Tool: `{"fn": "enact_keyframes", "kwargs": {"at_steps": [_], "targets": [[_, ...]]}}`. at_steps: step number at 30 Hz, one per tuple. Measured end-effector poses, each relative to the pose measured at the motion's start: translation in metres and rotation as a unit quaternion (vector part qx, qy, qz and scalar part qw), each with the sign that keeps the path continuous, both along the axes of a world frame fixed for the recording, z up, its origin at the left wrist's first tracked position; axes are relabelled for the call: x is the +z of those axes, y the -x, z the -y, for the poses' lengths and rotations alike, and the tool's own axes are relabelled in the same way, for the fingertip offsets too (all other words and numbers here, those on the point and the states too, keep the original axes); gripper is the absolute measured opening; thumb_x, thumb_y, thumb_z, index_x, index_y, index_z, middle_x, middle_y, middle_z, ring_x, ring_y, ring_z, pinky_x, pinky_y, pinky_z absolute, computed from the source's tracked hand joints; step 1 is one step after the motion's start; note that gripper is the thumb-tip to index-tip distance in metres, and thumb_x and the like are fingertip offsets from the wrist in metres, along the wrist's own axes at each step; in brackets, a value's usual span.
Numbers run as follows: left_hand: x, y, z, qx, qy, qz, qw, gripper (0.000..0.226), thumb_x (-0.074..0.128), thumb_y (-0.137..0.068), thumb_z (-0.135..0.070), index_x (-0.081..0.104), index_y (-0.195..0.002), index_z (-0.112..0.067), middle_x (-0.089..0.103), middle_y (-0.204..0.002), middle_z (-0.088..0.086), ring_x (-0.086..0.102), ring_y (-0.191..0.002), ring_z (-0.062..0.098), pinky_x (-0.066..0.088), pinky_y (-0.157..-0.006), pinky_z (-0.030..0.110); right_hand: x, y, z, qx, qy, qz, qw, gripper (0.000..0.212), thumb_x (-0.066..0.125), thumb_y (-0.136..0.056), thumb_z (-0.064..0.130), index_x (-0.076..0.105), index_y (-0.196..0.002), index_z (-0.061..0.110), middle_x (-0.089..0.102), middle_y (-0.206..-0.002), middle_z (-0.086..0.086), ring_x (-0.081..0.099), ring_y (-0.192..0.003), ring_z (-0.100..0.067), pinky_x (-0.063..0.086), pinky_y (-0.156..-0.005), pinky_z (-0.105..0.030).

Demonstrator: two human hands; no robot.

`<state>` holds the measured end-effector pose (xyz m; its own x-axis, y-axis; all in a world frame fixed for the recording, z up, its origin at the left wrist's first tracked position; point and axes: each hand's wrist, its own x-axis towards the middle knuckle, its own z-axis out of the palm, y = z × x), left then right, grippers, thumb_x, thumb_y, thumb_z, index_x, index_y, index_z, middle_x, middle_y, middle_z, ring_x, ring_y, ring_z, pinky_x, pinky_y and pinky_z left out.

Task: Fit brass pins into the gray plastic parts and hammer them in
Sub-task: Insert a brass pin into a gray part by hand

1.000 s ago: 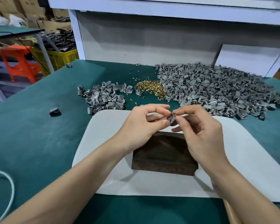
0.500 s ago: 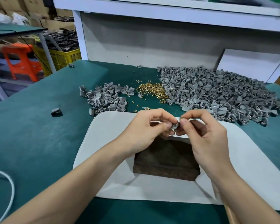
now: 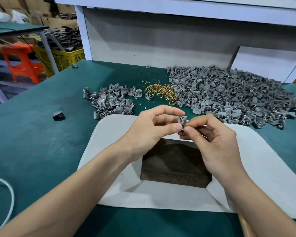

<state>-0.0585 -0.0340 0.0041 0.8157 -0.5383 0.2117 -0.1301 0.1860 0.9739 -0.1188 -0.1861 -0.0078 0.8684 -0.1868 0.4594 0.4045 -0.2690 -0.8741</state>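
Both hands have eased slightly apart since the earlier frame, so the small gray plastic part (image 3: 182, 120) now stands clear between the fingertips instead of being mostly covered. The left hand (image 3: 154, 127) pinches the part between thumb and curled fingers, with the forefinger arched over it. The right hand (image 3: 217, 144) brings thumb and forefinger tips together against the part's lower right side. Whether a pin is caught there, I cannot tell.

Nearest, both bare forearms reach in from the bottom edge, and a white cord (image 3: 10, 194) curves across the green worktop (image 3: 41, 142) at the left. A white rounded pad (image 3: 160, 197) lies on the worktop, and a dark wooden block (image 3: 174, 168) rests on it. The hands hover above the block's far edge and hide part of it.

Beyond the pad, a small heap of gray plastic parts (image 3: 111, 101) lies to the left and a much larger heap (image 3: 229, 94) spreads to the right. A scatter of brass pins (image 3: 160, 91) sits between them, touching the larger heap. One dark gray piece (image 3: 58, 115) lies alone, well left of the pad. Behind stands a gray back panel (image 3: 160, 41) in a white frame. Farther left are a yellow mesh crate (image 3: 66, 57) and an orange plastic stool (image 3: 22, 60).
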Motion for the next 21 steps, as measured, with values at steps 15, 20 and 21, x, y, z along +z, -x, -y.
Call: {"fn": "enact_keyframes", "kwargs": {"at_steps": [15, 20, 21], "targets": [[0.0014, 0.0050, 0.0020, 0.030, -0.010, 0.030, 0.999, 0.031, 0.069, -0.082, -0.002, 0.070, -0.101, -0.026, 0.068, -0.089, -0.003, 0.066, -0.080, 0.012, 0.055, -0.088, 0.030, 0.0025, -0.0035, 0.0019, 0.038, -0.167, -0.070, 0.983, 0.005, 0.068, -0.069, 0.017, 0.072, -0.070, 0.014, 0.069, -0.066, -0.010, 0.066, -0.061, -0.018, 0.055, -0.064, -0.024], [0.0016, 0.0049, 0.0024, 0.028, -0.028, 0.020, 0.999, 0.027, 0.071, -0.080, -0.003, 0.069, -0.101, -0.020, 0.072, -0.086, -0.003, 0.066, -0.076, 0.010, 0.056, -0.083, 0.027, 0.0014, -0.0038, 0.0032, 0.020, -0.131, -0.065, 0.989, 0.015, 0.066, -0.079, 0.007, 0.072, -0.071, 0.018, 0.067, -0.063, -0.010, 0.064, -0.058, -0.018, 0.055, -0.064, -0.026], [0.0016, 0.0048, 0.0024, 0.030, -0.034, 0.019, 0.999, 0.025, 0.071, -0.079, -0.003, 0.070, -0.098, -0.020, 0.073, -0.086, -0.003, 0.066, -0.077, 0.010, 0.056, -0.084, 0.030, 0.0013, -0.0038, 0.0036, 0.017, -0.126, -0.065, 0.990, 0.017, 0.066, -0.081, 0.005, 0.072, -0.071, 0.018, 0.067, -0.063, -0.010, 0.064, -0.058, -0.019, 0.055, -0.064, -0.027]]}}
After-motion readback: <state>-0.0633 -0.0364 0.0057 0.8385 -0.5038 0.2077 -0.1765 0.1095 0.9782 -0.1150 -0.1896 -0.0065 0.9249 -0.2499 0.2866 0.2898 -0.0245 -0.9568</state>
